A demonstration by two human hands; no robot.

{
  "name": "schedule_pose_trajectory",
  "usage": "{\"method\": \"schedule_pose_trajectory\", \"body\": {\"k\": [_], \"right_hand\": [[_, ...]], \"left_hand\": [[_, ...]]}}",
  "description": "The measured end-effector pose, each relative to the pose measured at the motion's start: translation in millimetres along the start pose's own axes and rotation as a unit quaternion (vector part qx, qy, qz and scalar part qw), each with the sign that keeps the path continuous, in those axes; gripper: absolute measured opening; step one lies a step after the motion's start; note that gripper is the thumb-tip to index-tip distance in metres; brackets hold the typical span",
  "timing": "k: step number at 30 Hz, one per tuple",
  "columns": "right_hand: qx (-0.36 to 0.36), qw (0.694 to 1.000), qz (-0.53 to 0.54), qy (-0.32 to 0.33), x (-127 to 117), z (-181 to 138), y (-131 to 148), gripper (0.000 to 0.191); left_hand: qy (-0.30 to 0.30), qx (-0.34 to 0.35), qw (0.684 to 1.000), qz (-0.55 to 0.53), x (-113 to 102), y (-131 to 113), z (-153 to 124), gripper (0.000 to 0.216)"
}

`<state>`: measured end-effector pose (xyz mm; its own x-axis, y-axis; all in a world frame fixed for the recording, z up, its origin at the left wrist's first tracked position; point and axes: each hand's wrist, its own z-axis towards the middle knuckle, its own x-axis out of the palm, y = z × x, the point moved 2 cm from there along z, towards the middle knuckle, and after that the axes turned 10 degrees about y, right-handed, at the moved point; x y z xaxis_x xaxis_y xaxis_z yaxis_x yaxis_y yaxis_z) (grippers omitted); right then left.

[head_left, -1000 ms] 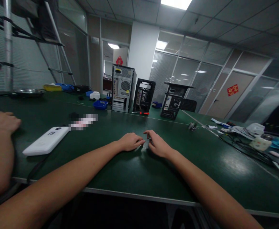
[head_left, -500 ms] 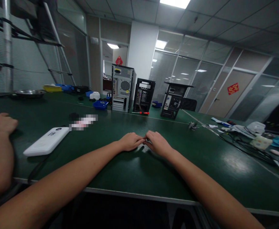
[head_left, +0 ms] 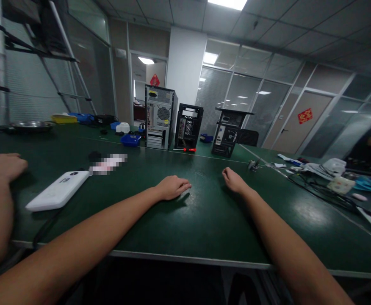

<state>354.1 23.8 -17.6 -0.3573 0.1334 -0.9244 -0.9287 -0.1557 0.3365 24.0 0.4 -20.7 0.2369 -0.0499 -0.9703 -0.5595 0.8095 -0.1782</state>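
Starting w/ containers: blue bin (head_left: 130,140) past L hand (head_left: 173,187) fingers, off to their left, can't rly see into it. Another blue tub (head_left: 206,137) past the gap b/w both sets of fingers, partly hidden behind a case. Yellow tray (head_left: 64,119) + metal bowl (head_left: 31,125) way left of L fingers, too far/low-angle to make out contents.

Gray tower (head_left: 161,118) past L knuckles, black case (head_left: 188,125) past L fingertips w/ a dark, gappy back, 3rd case (head_left: 226,132) straight past R hand (head_left: 233,180) fingers w/ a flat panel across its top. Red driver (head_left: 189,149) lying past L fingertips, in front of black case. Metal bits (head_left: 253,165) just right of R fingers, too blurry to ID.

L fingers pressed together, low over green table (head_left: 211,224), pointing right; can't tell if pinching anything, tips too small. R fingers curled in, inner side hidden, so can't tell there either.

White slab (head_left: 57,190) left of L fingers, pixelated patch (head_left: 107,164) beside it, unreadable. Farther left, someone else's hand (head_left: 4,165), cut off at the edge.
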Motion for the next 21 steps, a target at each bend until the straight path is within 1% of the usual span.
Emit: {"method": "schedule_pose_trajectory", "body": {"k": [2, 4, 6, 8, 11, 15, 17, 21], "right_hand": [[0.046, 0.999, 0.013, -0.018, -5.8, -0.6, -32.5, 0.020], [0.092, 0.995, 0.029, -0.037, -10.2, -2.7, -58.8, 0.024], [0.130, 0.989, 0.044, -0.056, -11.8, -3.6, -77.9, 0.028], [0.155, 0.984, 0.057, -0.074, -10.6, -2.6, -90.4, 0.030], [0.165, 0.979, 0.074, -0.095, -6.3, 0.7, -99.3, 0.027], [0.141, 0.978, 0.097, -0.115, -7.5, 2.2, -99.9, 0.027], [0.127, 0.976, 0.103, -0.143, -14.9, 0.6, -98.0, 0.032], [0.115, 0.964, 0.094, -0.220, -38.6, -7.6, -95.7, 0.042]], "left_hand": [[-0.001, -0.001, 1.000, 0.004, -0.1, -0.1, -0.5, 0.046], [0.000, -0.001, 1.000, 0.009, -0.2, -0.4, -1.0, 0.047], [0.001, -0.002, 1.000, 0.013, -0.2, -0.6, -1.4, 0.047], [0.003, -0.003, 1.000, 0.013, 0.0, -0.3, -1.4, 0.046], [0.004, -0.002, 1.000, 0.006, 0.6, 0.7, -1.0, 0.046], [0.004, -0.005, 1.000, 0.004, 0.8, 1.0, -0.8, 0.045], [0.009, -0.009, 1.000, 0.005, 0.4, 0.4, -1.0, 0.045], [0.014, -0.011, 1.000, 0.003, -1.1, -0.7, -1.1, 0.043]]}}
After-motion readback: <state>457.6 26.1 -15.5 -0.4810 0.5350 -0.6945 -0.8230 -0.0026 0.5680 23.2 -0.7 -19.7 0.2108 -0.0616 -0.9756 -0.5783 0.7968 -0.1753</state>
